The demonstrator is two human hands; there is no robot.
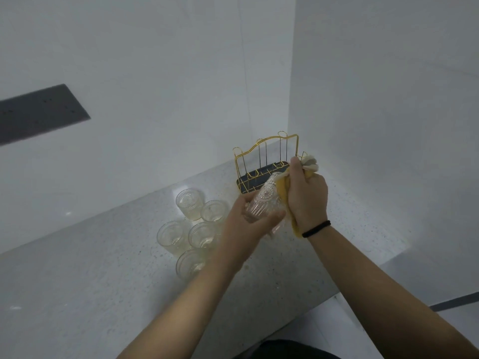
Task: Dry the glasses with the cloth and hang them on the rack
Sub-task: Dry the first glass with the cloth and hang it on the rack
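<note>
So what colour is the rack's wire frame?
Gold, over a dark tray; the rack shows clearly in the head view.

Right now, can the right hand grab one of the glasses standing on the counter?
Probably not yet: the right hand grips the yellow cloth, and the left hand holding the patterned clear glass lies between it and the five standing glasses.

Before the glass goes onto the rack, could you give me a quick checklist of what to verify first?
1. Left hand grips the glass: ok.
2. Right hand holds the cloth against the glass: ok.
3. Glass fully dry: cannot tell.
4. Rack upright with free prongs: ok; no glass hangs on it.
5. Path to the rack clear: ok; the five waiting glasses stand to the left of it.
6. Rack steady on the counter: cannot tell.
</note>
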